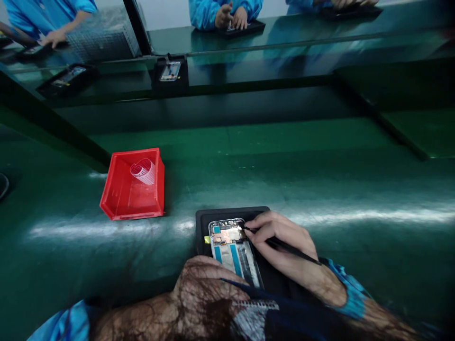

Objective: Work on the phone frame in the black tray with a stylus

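Observation:
An opened phone (231, 248) with its circuit board bare lies in a black tray (232, 214) on the green bench. My right hand (284, 246) grips thin black tweezers (280, 245), whose tip touches the phone's upper right corner. My left hand (209, 296) rests on the near end of the phone and tray, fingers curled; I cannot tell whether it grips anything. Its palm hides the phone's lower part.
A red plastic bin (132, 187) holding a curl of white tape (144, 170) stands to the left of the tray. Beyond a rail, black trays (170, 72) with phones sit on a conveyor, and other people's hands (231, 16) in blue sleeves work there.

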`<state>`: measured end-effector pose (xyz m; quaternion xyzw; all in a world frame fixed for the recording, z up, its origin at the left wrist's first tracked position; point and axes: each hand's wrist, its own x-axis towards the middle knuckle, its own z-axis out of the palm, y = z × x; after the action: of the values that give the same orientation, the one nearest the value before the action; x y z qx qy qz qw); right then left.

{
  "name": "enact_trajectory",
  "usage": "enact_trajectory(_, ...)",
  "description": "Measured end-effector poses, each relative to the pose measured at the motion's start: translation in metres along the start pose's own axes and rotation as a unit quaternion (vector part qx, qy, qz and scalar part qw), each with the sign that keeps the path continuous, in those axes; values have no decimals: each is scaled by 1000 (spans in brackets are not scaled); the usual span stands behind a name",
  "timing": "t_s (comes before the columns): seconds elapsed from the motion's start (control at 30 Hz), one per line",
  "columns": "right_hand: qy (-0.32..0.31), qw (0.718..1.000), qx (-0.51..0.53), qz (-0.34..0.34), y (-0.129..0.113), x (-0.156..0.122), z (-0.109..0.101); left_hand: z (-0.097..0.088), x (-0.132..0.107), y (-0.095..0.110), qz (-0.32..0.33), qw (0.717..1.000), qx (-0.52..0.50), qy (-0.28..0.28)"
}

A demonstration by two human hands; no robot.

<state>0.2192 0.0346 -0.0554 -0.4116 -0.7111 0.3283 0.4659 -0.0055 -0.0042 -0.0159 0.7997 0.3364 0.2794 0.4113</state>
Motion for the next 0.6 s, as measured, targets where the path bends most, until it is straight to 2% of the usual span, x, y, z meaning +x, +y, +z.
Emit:
enact_trajectory(0.07, 11, 1000, -6, -16, -1, 2, 2, 0, 0, 0, -4, 1000, 0, 7)
enact_trajectory(0.27, 17, 1000, -10, 1, -6, 7, 5, -1, 0, 1, 1, 1000, -22, 3)
enact_trajectory(0.47, 40, 999, -6, 19, -2, 6, 6, 0, -1, -1, -2, 1000, 13, 6)
enact_trajectory(0.6, 34, 999, 0, 8, 2, 10, 10, 2, 0, -4, 7, 999, 25, 43)
